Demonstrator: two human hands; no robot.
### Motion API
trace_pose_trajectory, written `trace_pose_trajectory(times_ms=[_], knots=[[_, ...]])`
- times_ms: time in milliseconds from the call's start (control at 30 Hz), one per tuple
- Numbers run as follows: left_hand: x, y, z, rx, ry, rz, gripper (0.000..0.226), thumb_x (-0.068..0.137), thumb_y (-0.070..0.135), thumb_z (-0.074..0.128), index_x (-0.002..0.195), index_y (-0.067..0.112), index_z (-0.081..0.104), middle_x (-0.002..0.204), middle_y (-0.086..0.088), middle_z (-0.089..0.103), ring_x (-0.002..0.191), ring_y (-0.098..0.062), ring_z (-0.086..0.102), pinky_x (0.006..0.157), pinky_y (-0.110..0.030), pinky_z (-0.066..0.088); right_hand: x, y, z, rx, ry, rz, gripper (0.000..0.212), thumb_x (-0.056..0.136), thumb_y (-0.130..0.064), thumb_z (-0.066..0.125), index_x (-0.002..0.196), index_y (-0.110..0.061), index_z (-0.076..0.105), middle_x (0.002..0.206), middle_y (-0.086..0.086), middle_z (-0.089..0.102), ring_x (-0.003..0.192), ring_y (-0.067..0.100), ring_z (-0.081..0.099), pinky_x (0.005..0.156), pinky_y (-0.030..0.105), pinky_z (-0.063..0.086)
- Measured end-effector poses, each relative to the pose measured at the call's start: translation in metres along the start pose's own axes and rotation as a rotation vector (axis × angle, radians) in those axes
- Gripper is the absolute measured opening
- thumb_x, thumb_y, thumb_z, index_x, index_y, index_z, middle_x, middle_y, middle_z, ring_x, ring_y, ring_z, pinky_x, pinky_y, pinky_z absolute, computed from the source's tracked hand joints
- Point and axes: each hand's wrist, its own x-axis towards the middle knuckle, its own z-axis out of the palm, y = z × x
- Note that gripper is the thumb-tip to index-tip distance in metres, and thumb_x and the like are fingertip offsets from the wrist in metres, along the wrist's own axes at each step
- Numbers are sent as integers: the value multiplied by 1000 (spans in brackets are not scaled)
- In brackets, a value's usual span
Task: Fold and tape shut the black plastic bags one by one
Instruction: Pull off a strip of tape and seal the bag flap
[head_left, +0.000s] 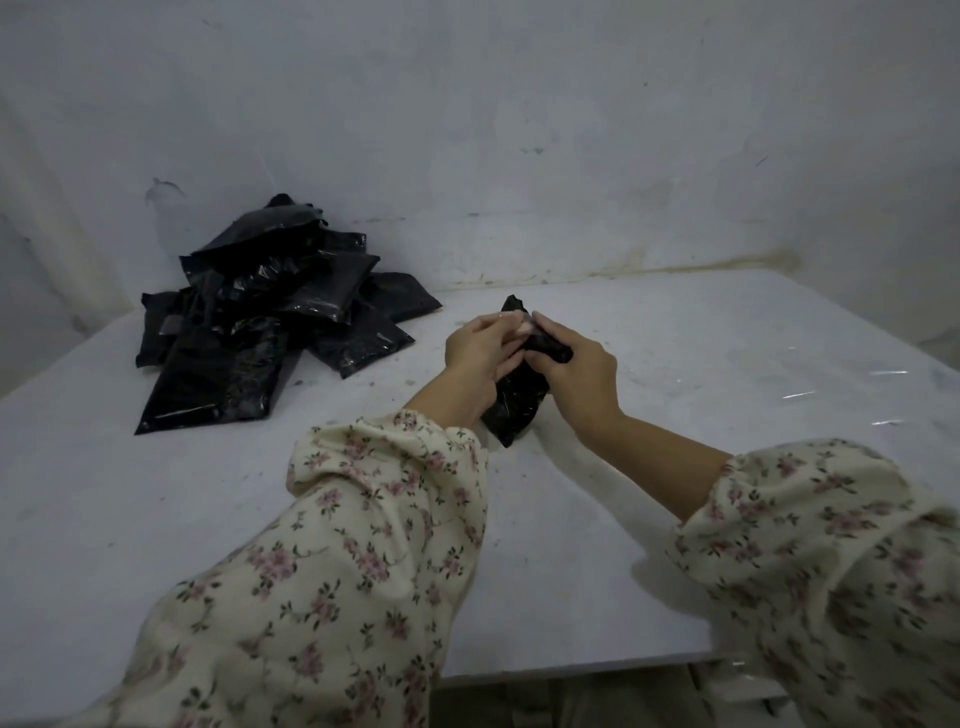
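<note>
A small black plastic bag (514, 405) stands tilted on the white table (208, 493) at the middle, its folded top raised. My left hand (475, 358) grips the bag's left side, fingertips at the top fold. My right hand (576, 364) grips the right side of the fold. Between the fingertips of both hands is a strip of clear tape (522, 325) on the fold. Both hands hide the bag's middle.
A pile of several black plastic bags (270, 312) lies at the back left of the table by the wall. Clear strips of tape (883, 395) shine at the table's right edge. The table's front edge runs below my right sleeve.
</note>
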Motion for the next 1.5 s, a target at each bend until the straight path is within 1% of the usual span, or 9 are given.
trace_pose_trajectory(times_ms=[167,300,433,667,833,1000,1100,1267,1500], knots=[[1,-7,-4,147,42,-49,4,91,13,64,89,17,64,80,5,70,72,-4,65,66,-24,50,0,6,1,-5,40,-11,39,88,-11,67,127,-16,62,118,2,68,100,2,57,87,6,41],[3,-17,-5,132,104,8,18,89,15,68,107,9,66,86,1,70,76,-8,66,63,-23,49,2,7,4,6,45,-9,36,88,-11,67,124,-15,64,120,2,67,107,6,59,96,14,42],[4,-21,-4,35,152,20,46,87,12,70,122,9,40,104,-13,69,79,-14,67,60,-24,51,2,10,3,40,41,-2,34,87,-8,66,121,-14,66,116,4,69,107,10,62,97,21,46],[4,-26,0,191,237,122,48,84,18,71,116,21,36,80,2,65,64,-8,65,60,-23,51,3,13,2,23,19,-22,29,87,-4,66,115,-10,69,113,7,70,104,13,63,94,17,46],[14,-21,-3,473,284,223,48,79,35,72,112,30,37,82,2,69,74,-18,66,74,-36,56,3,10,2,-16,-14,-75,29,87,-4,66,115,-9,69,109,7,71,99,14,64,94,23,49],[9,-32,-28,656,285,154,53,77,51,74,108,27,38,92,-1,62,78,-21,61,66,-31,47,5,17,0,-25,-14,-15,36,84,-9,71,120,-10,67,113,9,69,103,17,63,94,26,49],[7,-38,-38,681,289,134,43,84,41,70,107,23,39,95,-3,60,80,-23,59,68,-31,46,5,17,0,-29,-26,-19,39,83,-13,72,122,-12,66,108,8,68,98,15,61,92,27,49],[3,-34,-37,1039,110,739,48,88,-3,51,124,28,56,114,1,48,106,-16,45,83,-30,44,2,10,5,-57,-12,-102,25,93,-30,60,108,-14,73,88,6,65,83,14,58,70,11,42],[-4,-48,-63,1221,66,729,45,95,-1,41,121,24,67,112,1,55,105,-17,44,79,-26,40,11,10,14,-119,95,-118,5,87,-10,67,91,-11,70,91,9,69,85,20,63,73,20,45]])
